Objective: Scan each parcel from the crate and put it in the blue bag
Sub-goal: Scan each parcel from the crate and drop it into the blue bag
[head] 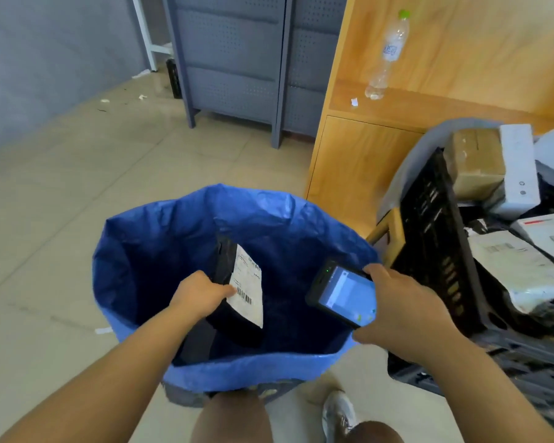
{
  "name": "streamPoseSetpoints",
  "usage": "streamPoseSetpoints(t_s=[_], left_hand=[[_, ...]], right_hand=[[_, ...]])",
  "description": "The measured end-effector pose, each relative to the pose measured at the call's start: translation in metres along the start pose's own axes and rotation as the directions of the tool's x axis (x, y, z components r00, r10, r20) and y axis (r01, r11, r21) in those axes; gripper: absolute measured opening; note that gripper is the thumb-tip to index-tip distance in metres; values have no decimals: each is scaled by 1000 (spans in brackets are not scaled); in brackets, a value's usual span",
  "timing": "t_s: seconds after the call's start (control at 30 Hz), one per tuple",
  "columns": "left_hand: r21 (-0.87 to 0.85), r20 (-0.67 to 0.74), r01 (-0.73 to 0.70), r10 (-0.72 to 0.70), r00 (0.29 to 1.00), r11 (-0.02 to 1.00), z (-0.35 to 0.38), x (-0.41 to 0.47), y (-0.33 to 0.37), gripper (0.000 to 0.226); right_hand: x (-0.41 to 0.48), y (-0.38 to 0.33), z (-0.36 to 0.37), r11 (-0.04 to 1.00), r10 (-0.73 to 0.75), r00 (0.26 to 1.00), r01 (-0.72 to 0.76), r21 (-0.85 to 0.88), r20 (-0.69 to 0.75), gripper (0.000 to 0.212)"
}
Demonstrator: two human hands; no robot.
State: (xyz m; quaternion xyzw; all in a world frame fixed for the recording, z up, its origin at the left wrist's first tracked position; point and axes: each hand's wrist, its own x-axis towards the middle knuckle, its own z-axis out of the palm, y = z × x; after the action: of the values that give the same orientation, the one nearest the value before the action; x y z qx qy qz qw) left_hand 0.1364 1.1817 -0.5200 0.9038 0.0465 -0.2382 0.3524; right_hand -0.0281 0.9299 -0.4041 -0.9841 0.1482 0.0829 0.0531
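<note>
Holding a black parcel [237, 327] by its near edge, the left hand [202, 294] is gripping it inside the mouth of the blue bag [253, 206]. The fingers are curling round the edge, right beside the white shipping label [248, 282]. The parcel is hanging tilted, label up, below the bag's rim and not yet let go.

The right hand [403, 311] is clasping a handheld scanner [346, 295] over the bag's right rim. Its lit screen is facing up and a small green light is showing near its top. From this I am judging that the scan of this parcel is either under way or done, and that the drop into the bag is the step in hand. The screen is too blurred to confirm a reading.

Deeper in the bag the inside is looking dark. Something dark is lying near the closest wall, but I cannot tell whether it is another parcel or a fold.

Just right of the bag, the black crate [435, 244] is standing tilted and is holding plenty. Pale mailers [518, 270] with barcodes are lying in it. A cardboard box [477, 161] and a white box [518, 167] are piling up at its far end.

As I am reading it, the job is sitting at an early stage. One parcel is going in now, few if any are lying under it, and most of the crate is waiting to be scanned and bagged one by one.
</note>
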Motion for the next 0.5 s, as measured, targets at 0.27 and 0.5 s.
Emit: streamPoseSetpoints(t_s=[0.27, 0.5], left_hand=[[492, 178, 85, -196, 964, 867, 32, 90, -19, 52], [660, 312, -8, -265, 912, 752, 86, 147, -28, 40]], right_hand=[[85, -30, 47, 996, -46, 985, 58, -67, 165, 83], [130, -27, 84, 991, -33, 953, 70, -111, 302, 64]])
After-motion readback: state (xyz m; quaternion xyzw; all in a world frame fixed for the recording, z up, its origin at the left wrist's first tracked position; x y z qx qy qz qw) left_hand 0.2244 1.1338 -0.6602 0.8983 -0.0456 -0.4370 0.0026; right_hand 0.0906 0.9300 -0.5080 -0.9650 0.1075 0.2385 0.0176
